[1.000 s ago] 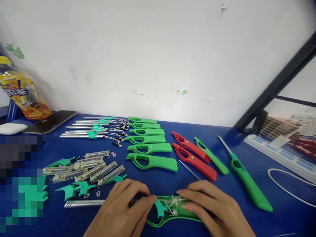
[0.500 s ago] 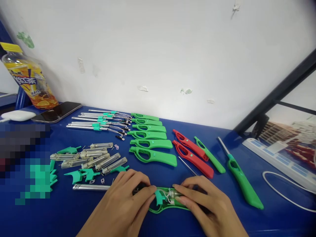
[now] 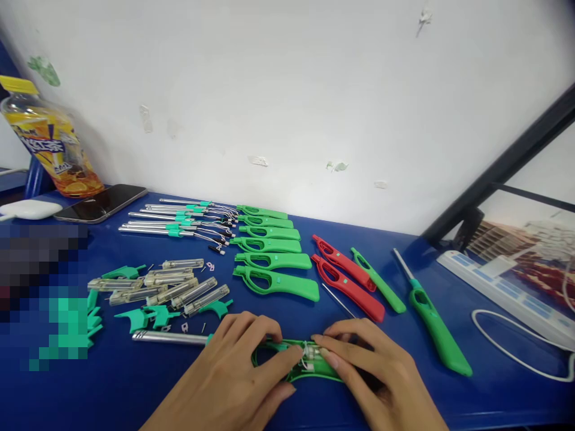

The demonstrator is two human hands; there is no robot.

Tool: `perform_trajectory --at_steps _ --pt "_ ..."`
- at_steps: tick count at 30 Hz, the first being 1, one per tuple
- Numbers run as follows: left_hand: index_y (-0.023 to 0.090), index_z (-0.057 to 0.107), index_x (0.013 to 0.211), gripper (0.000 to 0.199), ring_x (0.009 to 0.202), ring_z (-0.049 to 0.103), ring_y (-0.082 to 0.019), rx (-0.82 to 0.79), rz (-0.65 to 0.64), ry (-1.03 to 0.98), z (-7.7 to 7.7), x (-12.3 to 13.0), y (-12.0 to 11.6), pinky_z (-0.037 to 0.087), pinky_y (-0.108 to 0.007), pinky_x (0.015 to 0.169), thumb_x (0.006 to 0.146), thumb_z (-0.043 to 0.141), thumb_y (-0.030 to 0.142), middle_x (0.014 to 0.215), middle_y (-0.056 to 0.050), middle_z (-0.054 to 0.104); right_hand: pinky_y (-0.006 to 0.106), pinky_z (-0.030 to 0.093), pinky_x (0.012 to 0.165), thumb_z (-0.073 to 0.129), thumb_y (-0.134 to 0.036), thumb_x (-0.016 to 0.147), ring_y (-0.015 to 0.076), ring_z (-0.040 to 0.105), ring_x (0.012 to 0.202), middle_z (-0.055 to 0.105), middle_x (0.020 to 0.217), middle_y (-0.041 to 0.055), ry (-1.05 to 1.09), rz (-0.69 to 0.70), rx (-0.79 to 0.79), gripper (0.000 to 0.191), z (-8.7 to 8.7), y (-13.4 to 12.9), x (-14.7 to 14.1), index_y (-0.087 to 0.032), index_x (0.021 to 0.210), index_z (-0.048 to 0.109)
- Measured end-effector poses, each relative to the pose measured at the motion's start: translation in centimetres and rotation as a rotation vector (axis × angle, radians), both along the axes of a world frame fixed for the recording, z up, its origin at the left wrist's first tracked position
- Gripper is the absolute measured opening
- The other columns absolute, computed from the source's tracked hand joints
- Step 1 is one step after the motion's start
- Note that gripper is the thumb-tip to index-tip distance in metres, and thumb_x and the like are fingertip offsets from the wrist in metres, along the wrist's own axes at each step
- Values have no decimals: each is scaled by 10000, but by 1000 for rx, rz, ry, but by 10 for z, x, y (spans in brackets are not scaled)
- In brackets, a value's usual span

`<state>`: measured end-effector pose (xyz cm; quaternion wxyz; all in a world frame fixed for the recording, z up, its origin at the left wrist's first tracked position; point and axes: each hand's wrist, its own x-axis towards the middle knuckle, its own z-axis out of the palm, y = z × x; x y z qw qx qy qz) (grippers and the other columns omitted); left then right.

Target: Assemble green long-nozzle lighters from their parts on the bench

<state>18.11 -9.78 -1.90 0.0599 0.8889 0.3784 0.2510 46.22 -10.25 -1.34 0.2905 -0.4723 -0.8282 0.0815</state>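
A green lighter casing half [image 3: 314,376] lies in front of me, its inside facing up. A silver lighter tube [image 3: 171,338] runs out to the left from beneath my left hand [image 3: 242,365]. That hand is closed round the casing's handle-loop end, the thumb reaching in over the loop. My right hand [image 3: 381,368] grips the other end, with thumb and forefinger on a clear fuel tank [image 3: 313,351] seated in the casing. White wires [image 3: 305,363] show between the two hands. The rest of the tank and casing is hidden under my right fingers.
Clear tanks [image 3: 193,294], green triggers [image 3: 159,315] and small clips lie left. Wired tubes [image 3: 179,218] and green casings [image 3: 278,284] sit behind, red casings [image 3: 350,287] and a finished lighter [image 3: 440,329] right. Phone [image 3: 103,203], drink bottle [image 3: 54,143] and power strip [image 3: 498,293] stand at the edges.
My left thumb has moved right, further over the casing's inside, and the green trigger seen there before is now mostly covered. My right hand holds nearly the same place.
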Motion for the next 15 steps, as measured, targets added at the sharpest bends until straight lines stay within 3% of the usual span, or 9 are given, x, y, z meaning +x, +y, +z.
perform_trajectory --at_steps 5,11,13,15 --pt "415 690 1403 318 1123 734 -261 -1 -19 42 0 -1 2 636 -439 1024 1127 655 261 1301 -20 719 241 677 905 644 -269 1130 183 821 1022 818 1187 25 12 -7 -7 306 1 -1 0 -368 1291 885" --pt "392 700 1358 499 1076 724 -265 70 10 54 -4 2 3 624 -413 958 963 780 98 1261 -22 718 238 659 947 660 -275 1129 172 821 1069 832 1225 11 31 -26 5 281 0 -4 -5 -359 1297 868" --pt "398 707 1341 511 1082 716 -261 94 28 24 -7 3 2 606 -418 984 944 787 85 1254 -13 716 238 641 965 696 -280 1111 174 814 1101 831 1240 15 66 -98 114 250 -2 -4 -1 -334 1299 853" --pt "404 711 1336 510 1082 710 -258 114 30 -6 -10 3 2 597 -406 980 937 806 102 1259 -7 715 275 618 992 705 -305 1104 196 803 1109 832 1225 34 134 -269 289 196 -6 -3 11 -299 1238 848"
